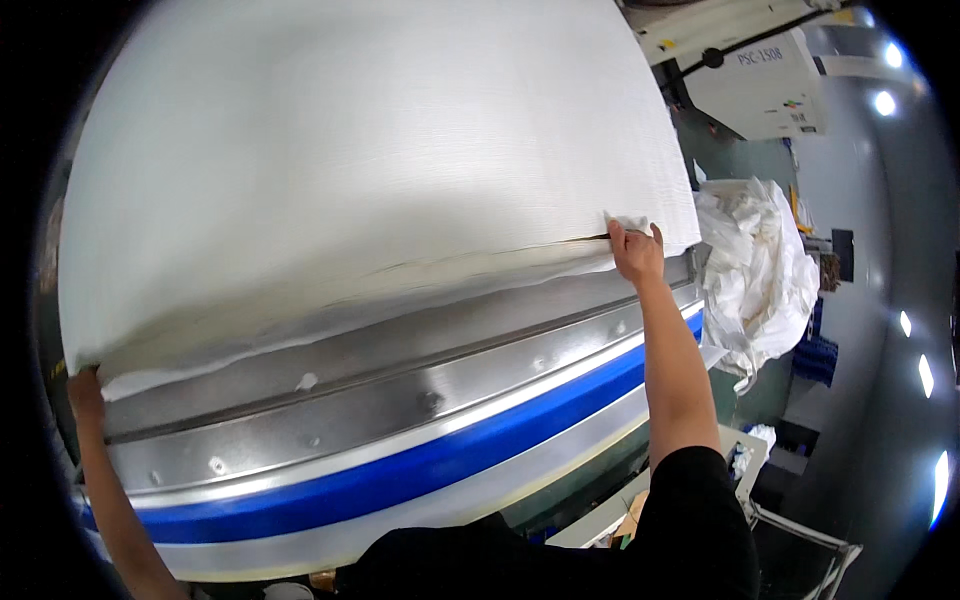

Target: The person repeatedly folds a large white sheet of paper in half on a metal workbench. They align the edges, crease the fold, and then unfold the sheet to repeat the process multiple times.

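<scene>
A wide sheet of white fabric [380, 130] covers most of the metal-edged table [430, 395], with its near edge running slantwise from lower left to upper right. At the near left corner, my left hand [87, 392] is closed on the fabric edge, its fingertips partly hidden by the cloth. Toward the right end of that edge, my right hand [637, 255] pinches a gathered bit of the fabric. Between my hands the edge is slightly raised and wavy, and a thin dark gap shows beside the right fingers.
A blue strip [420, 475] runs along the table's near side. Right of the table lies a heap of crumpled white sheeting [755, 270]. Beyond it stands a white machine cabinet [755, 85]. A metal-framed cart [800, 535] is at lower right.
</scene>
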A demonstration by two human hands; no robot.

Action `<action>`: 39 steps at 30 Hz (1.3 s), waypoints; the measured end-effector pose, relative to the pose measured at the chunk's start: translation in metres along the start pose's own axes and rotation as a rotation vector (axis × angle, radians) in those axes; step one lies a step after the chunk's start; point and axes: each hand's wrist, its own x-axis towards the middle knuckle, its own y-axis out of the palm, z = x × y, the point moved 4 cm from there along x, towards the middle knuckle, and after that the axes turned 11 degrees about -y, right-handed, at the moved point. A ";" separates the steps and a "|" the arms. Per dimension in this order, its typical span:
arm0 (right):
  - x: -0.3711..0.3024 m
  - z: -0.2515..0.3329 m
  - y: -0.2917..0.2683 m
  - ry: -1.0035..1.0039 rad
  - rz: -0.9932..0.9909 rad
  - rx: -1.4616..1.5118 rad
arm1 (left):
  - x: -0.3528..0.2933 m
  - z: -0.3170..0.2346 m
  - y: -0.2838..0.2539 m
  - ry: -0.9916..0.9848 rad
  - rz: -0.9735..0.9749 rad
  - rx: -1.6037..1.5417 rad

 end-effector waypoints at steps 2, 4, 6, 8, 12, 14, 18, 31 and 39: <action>0.004 -0.036 0.005 0.078 0.125 -0.047 | 0.006 0.008 0.012 -0.033 -0.014 0.040; 0.006 -0.077 0.006 0.142 0.213 -0.085 | 0.000 0.019 0.019 -0.084 -0.023 0.086; -0.003 -0.124 0.011 0.160 0.255 -0.100 | 0.007 0.006 0.023 -0.099 0.006 0.098; -0.012 -0.165 0.007 0.170 0.293 -0.069 | 0.012 -0.005 0.034 -0.110 0.076 0.077; 0.003 -0.181 0.037 0.097 0.436 -0.088 | -0.007 0.060 0.016 -0.060 -0.103 0.190; 0.004 -0.184 0.040 0.102 0.403 -0.211 | -0.008 0.050 0.031 -0.148 0.019 0.053; -0.014 -0.209 0.053 0.144 0.272 -0.233 | -0.014 0.026 0.003 -0.002 0.010 0.210; -0.063 -0.253 -0.079 0.026 0.232 -0.087 | -0.095 -0.028 -0.194 -0.076 0.118 0.249; -0.163 -0.250 -0.032 -0.120 0.489 -0.299 | -0.204 -0.033 -0.126 0.002 0.595 0.473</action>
